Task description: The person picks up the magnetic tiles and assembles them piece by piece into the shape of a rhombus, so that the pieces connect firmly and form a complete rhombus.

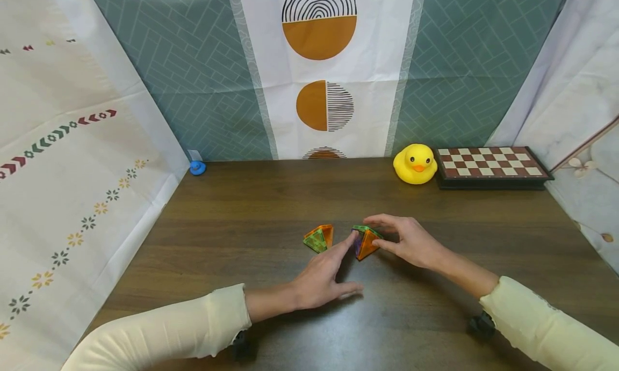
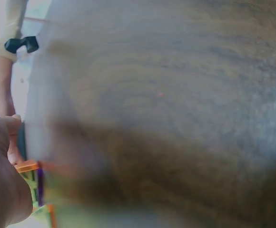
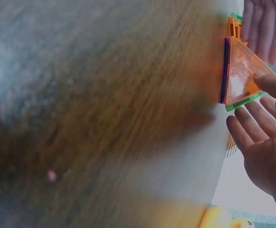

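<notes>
Slightly right of the table's middle in the head view stands a small pyramid of translucent magnetic tiles [image 1: 368,244], with orange, purple and green sides. My right hand [image 1: 417,243] pinches it, its thumb on the orange triangular tile [image 3: 241,78] and its fingers at the green-edged side. My left hand [image 1: 321,279] reaches in from the left, fingers extended and fingertips right at the purple side, thumb spread away. Just beyond the left hand lies a second group of joined tiles [image 1: 319,238], green and orange, partly hidden by that hand.
The brown wooden table [image 1: 232,199] carries a yellow rubber duck [image 1: 416,164] and a checkered board-game box [image 1: 490,168] at the back right. A small blue duck [image 1: 197,167] sits at the back left corner. Patterned cloths [image 1: 193,81] hang round the table.
</notes>
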The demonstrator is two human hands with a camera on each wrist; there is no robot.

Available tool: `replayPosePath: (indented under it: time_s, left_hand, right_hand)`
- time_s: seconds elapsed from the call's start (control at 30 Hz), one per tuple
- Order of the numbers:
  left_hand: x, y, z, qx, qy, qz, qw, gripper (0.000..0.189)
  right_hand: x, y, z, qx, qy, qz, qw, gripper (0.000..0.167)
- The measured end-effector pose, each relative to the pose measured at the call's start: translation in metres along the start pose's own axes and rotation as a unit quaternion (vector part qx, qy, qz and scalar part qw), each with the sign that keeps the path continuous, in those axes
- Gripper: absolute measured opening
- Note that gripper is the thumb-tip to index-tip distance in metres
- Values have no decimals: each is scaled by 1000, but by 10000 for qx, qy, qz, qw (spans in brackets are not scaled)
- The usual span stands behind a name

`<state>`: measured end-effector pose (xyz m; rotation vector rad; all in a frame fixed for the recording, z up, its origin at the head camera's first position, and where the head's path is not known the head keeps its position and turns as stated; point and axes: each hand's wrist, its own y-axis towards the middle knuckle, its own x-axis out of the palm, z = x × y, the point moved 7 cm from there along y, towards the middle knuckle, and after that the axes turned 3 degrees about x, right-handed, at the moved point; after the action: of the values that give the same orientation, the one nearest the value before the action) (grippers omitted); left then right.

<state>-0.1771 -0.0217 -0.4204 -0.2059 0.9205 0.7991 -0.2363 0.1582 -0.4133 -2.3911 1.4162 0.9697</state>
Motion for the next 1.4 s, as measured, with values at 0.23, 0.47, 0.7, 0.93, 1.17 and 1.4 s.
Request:
replayPosePath:
  time_s: [0.23, 0.47, 0.7, 0.93, 1.17, 1.4]
  left_hand:
    - [-32, -3, 6, 591, 136, 719, 9956, 95]
    - [-66, -5, -4, 1145, 612, 1607, 9784, 81]
    - [-76, -8, -31, 968, 757, 1471, 9815, 78]
    - [-71, -9, -56, 825, 701, 1113, 9879, 79]
    - [-66, -8, -67, 737, 510, 877, 9921, 74]
    - [-63, -9, -76, 634, 494, 725, 9941, 67]
  right_hand:
    - [-2, 0, 0, 32, -93, 86, 9999, 50]
    - [-3, -1, 2, 172, -230, 227, 9993, 46]
    - [-3, -3, 3, 202, -263, 325, 9989, 42]
    - [-3, -3, 2, 188, -337, 375, 9986, 40]
    - [-2, -3, 2, 203, -393, 383, 9983, 39]
    - [-1, -4, 3, 185, -454, 420, 9979, 37]
